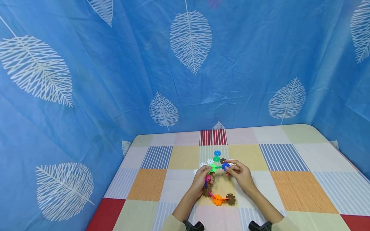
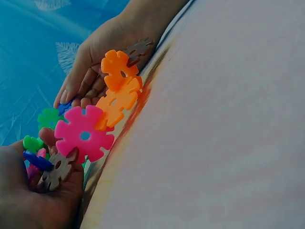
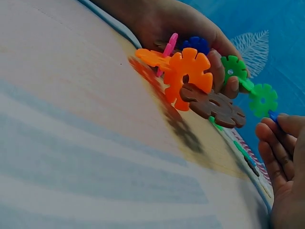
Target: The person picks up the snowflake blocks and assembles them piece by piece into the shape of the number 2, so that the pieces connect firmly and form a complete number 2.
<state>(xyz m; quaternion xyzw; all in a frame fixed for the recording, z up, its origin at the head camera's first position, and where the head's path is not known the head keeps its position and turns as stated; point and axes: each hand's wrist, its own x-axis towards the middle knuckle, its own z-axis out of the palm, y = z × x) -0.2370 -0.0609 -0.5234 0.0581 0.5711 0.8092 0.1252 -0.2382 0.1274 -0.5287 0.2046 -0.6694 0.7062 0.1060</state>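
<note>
A chain of slotted flower-shaped plastic discs hangs between the two hands. My left hand (image 1: pixel 199 181) grips its middle, around a bright green disc (image 1: pixel 213 167) and, in the left wrist view, a brown disc (image 2: pixel 58 171). At the chain's far end, my right hand (image 1: pixel 242 176) pinches a dark blue disc (image 1: pixel 225 166), which joins a green disc (image 3: pixel 263 100). The other end dangles toward the body: a pink disc (image 2: pixel 85 134), orange discs (image 1: pixel 217 200) and a last brown disc (image 1: pixel 230 199). In the right wrist view this end casts a shadow on the cloth.
Loose discs lie just beyond the hands: a light blue disc (image 1: pixel 217 153), a teal disc (image 1: pixel 216 158), a brown disc (image 1: pixel 223 160) and several white discs (image 1: pixel 210 161). A patchwork cloth (image 1: pixel 300 189) covers the table. Blue leaf-print curtains (image 1: pixel 231 80) stand behind and at the sides.
</note>
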